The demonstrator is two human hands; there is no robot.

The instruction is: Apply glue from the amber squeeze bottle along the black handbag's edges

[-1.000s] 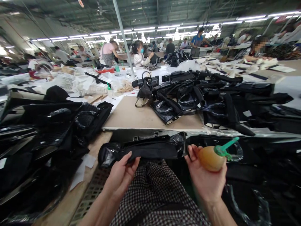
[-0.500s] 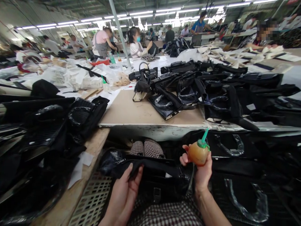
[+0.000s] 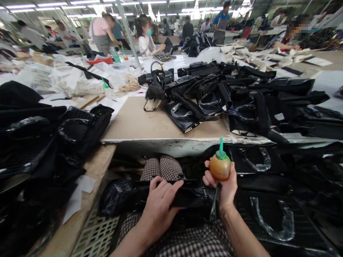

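Note:
On my lap, over a checked cloth (image 3: 187,246), lies a black handbag (image 3: 128,200). My left hand (image 3: 162,200) is closed on the bag's upper edge, fingers over the top and thumb lower down on the near side. Up to the right, my right hand (image 3: 227,185) grips a round squeeze bottle (image 3: 219,167) of amber liquid, its green nozzle pointing up. The bottle is apart from the bag, and a dark strap hangs just below it. The inside of the bag is hidden from me.
Black bags pile up on the worktable (image 3: 128,125) ahead and on a wooden board (image 3: 99,167) at left. More bags with plastic-wrapped handles (image 3: 284,221) lie at right. A white plastic crate (image 3: 93,232) sits low at left. Several people work farther back.
My left hand has moved right and turned from palm-up to palm-down on the bag's edge. The bottle has shifted slightly left and its nozzle now stands more upright.

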